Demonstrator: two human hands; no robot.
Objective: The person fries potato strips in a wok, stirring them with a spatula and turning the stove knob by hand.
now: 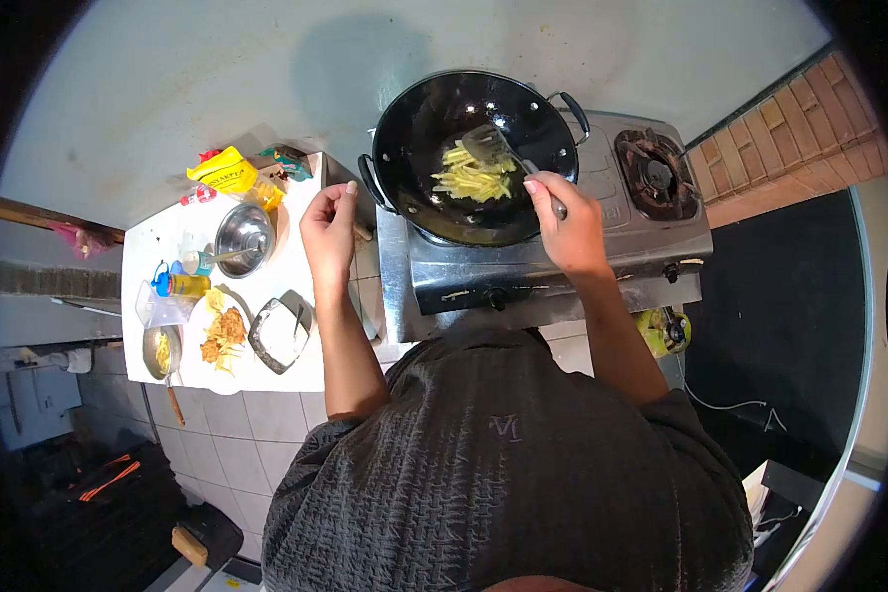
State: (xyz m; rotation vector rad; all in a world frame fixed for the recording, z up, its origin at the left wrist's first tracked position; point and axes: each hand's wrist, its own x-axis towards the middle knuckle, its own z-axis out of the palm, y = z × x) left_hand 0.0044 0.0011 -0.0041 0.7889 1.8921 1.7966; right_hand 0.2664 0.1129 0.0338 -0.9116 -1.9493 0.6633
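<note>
A black wok (414,128) with two loop handles sits on the left burner of a steel gas stove (602,252). Pale yellow strips of food (474,176) lie in a heap at its middle. My right hand (569,225) is closed round the handle of a spatula (488,145), whose flat blade rests at the upper edge of the strips. Beside the wok's left handle, my left hand (330,229) is raised with its fingers closed together; what they hold, if anything, is too small to make out.
Left of the stove stands a white table (296,380) with a steel bowl (245,240), a plate of fried food (222,335), a dark square dish (278,335), a small pan (162,353) and a yellow packet (224,172). Another burner (656,175) is at the right.
</note>
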